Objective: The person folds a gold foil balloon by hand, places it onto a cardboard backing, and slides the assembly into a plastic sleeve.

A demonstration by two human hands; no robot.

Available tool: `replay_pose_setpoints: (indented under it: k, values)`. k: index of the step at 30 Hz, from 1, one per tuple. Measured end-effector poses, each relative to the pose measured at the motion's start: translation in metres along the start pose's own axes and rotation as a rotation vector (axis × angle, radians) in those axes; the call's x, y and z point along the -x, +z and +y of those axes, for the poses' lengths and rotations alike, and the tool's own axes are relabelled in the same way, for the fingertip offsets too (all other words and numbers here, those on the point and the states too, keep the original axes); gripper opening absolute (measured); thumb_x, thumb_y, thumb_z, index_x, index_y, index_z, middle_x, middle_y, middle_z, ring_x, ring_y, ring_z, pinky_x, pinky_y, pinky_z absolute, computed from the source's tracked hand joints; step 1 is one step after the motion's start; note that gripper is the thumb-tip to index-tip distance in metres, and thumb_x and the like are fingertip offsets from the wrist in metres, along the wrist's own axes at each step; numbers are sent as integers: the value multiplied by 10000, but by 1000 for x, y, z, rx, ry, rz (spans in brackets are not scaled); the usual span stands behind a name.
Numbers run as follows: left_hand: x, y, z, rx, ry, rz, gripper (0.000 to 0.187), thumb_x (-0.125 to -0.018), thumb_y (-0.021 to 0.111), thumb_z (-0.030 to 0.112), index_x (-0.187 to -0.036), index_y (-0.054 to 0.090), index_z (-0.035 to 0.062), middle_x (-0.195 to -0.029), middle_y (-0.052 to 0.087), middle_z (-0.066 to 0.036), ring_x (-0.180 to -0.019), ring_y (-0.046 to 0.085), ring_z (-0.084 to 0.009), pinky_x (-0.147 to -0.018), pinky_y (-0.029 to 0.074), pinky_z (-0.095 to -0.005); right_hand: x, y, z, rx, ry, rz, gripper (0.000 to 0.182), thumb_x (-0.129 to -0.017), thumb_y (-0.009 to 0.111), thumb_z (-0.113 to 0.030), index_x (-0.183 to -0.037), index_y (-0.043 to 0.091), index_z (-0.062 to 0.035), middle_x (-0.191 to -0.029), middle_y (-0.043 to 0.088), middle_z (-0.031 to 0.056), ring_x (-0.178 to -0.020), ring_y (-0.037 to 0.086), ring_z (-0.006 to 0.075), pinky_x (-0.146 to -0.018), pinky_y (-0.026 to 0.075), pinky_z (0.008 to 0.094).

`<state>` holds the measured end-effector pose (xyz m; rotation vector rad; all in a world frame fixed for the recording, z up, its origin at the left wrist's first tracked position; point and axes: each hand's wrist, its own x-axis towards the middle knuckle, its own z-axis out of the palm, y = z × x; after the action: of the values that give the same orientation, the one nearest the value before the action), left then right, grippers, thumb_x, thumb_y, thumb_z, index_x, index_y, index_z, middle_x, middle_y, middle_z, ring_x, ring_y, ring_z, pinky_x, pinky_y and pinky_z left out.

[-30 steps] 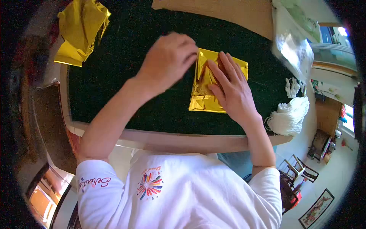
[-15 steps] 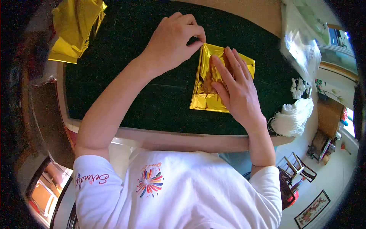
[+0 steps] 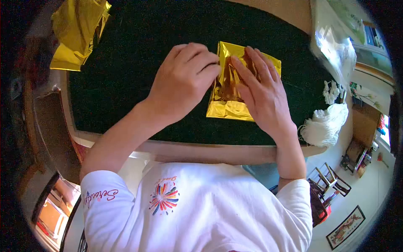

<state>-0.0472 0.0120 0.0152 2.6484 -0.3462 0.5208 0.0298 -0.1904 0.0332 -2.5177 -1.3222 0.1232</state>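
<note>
A folded sheet of gold foil paper (image 3: 228,108) lies on the dark green table mat (image 3: 126,84). My right hand (image 3: 262,94) presses flat on the right half of the foil, fingers spread. My left hand (image 3: 184,80) has its fingers curled and its fingertips pinch the foil's left edge near the top. Both forearms reach in from the near edge, over a white T-shirt.
A crumpled pile of gold foil (image 3: 77,31) sits at the mat's far left corner. A bundle of white string (image 3: 325,124) lies at the right edge, with a clear plastic bag (image 3: 333,48) behind it. The table's wooden rim (image 3: 201,151) runs along the near side.
My left hand slid down from the foil's top left corner to its left edge and now covers more of it. My right hand stayed pressed on the foil.
</note>
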Motion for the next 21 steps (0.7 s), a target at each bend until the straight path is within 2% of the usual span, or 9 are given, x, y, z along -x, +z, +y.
replay_pose_setpoints:
  k: [4,8,10,13,20,21]
  values:
    - [9,2,-5,-67,70,-31,243,-690,729,58,-928,689,82,-1095,656,-29,-1084,586,-239,-921,468,-410,-2,-5,0,-22,-21,9,446,-906,581,-116,-1349,539,-148,-1388,464,177,-1268,450,370,-1036,400,445]
    - [10,4,-8,-62,83,-33,251,-682,731,59,-929,689,78,-1091,657,-29,-1078,586,-241,-927,463,-414,-9,-10,2,-40,14,-14,464,-887,573,-33,-1330,561,-172,-1364,492,156,-1220,493,353,-980,459,424]
    - [10,3,-7,-22,78,-3,166,-742,660,61,-904,688,35,-1056,654,-54,-1061,581,-220,-930,458,-392,-16,-5,8,-23,-17,16,458,-883,577,-29,-1316,576,-180,-1353,502,145,-1206,502,346,-973,466,416]
    - [10,4,-6,-9,63,4,148,-741,653,68,-884,682,42,-1070,652,-52,-1075,574,-219,-933,453,-395,-20,-3,12,-7,-56,42,440,-878,591,-36,-1291,603,-189,-1333,520,129,-1189,512,335,-967,472,408]
    - [12,6,-11,12,48,22,133,-737,681,77,-866,676,49,-1087,652,-49,-1093,570,-222,-921,458,-405,-23,1,9,-87,-54,63,413,-870,631,-87,-1269,631,-192,-1288,543,123,-1150,516,318,-948,474,411]
    - [12,7,-13,24,41,35,178,-691,723,76,-859,667,68,-1109,650,-34,-1093,572,-238,-904,467,-406,-23,1,8,-89,-54,62,413,-870,631,-87,-1269,631,-192,-1288,543,123,-1150,516,318,-948,474,411]
